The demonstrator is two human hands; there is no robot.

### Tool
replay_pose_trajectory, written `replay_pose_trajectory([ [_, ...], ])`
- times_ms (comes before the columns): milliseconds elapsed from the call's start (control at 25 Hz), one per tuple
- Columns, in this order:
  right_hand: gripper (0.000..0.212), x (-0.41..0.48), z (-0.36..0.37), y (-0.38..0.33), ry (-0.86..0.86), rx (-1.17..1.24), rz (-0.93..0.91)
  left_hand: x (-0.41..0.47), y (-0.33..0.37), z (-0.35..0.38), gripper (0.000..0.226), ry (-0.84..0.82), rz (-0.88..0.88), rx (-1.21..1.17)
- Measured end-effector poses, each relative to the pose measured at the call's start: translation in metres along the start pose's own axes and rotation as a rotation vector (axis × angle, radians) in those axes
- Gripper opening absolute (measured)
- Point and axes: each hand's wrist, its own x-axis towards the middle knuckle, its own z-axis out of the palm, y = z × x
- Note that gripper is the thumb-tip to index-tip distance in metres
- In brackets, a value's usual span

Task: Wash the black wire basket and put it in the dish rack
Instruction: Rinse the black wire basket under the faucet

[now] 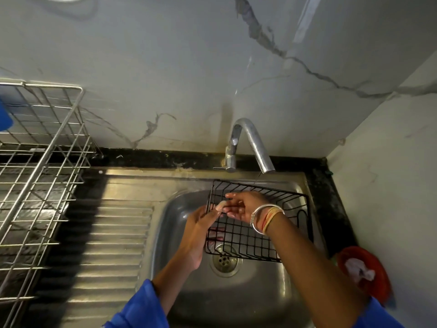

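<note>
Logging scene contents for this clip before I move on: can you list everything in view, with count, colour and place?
black wire basket: one, black, tilted over the sink basin, below the tap
dish rack: one, silver wire, left of the sink
sink: one, steel, centre, ribbed drainboard on its left
tap: one, chrome, behind the basin
drain strainer: one, steel, basin floor
blue item: one, blue, in the rack, cut off by the left edge
orange dish: one, orange-red, right of the sink, something white in it
bangles: several, silver and orange, right wrist
left hand: grips the basket's left side
right hand: fingers stretched out on the basket's wires
</note>
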Motion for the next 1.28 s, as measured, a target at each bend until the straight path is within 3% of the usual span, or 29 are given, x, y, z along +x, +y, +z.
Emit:
replay_pose_trajectory([
  [200, 0.024, 0.011, -0.053, 0.018, 0.119, 0.434, 0.020, -0.001, -0.007, -0.025, 0.057, 0.080, -0.036, -0.148],
  [400, 0.027, 0.003, 0.004, 0.010, -0.174, 0.302, 0.102, -0.008, -0.003, -0.001, 0.045, -0.032, -0.001, -0.008],
  [600, 0.020, 0.004, -0.032, 0.007, -0.105, 0.263, 0.088, -0.008, -0.002, 0.000, 0.036, -0.058, -0.009, -0.003],
  [760, 0.019, 0.004, -0.053, 0.014, 0.047, 0.446, 0.018, -0.006, 0.000, -0.005, 0.061, -0.022, 0.039, -0.068],
  [880, 0.029, 0.005, -0.045, 0.003, -0.055, 0.486, 0.007, 0.002, 0.004, -0.017, 0.069, -0.046, 0.076, -0.089],
  [960, 0.035, -0.002, -0.020, -0.001, -0.199, 0.397, 0.028, 0.008, 0.011, -0.016, 0.066, -0.063, 0.113, -0.064],
  [1080, 0.035, -0.009, -0.011, -0.001, -0.336, -0.013, 0.097, 0.016, 0.024, -0.016, 0.075, -0.081, 0.180, -0.055],
  [1160, 0.033, -0.009, -0.030, -0.007, -0.303, -0.307, 0.135, 0.021, 0.029, -0.023, 0.076, -0.087, 0.212, -0.077],
  [1280, 0.029, -0.003, -0.045, -0.013, -0.133, -0.508, 0.069, 0.027, 0.032, -0.028, 0.071, -0.043, 0.247, -0.073],
])
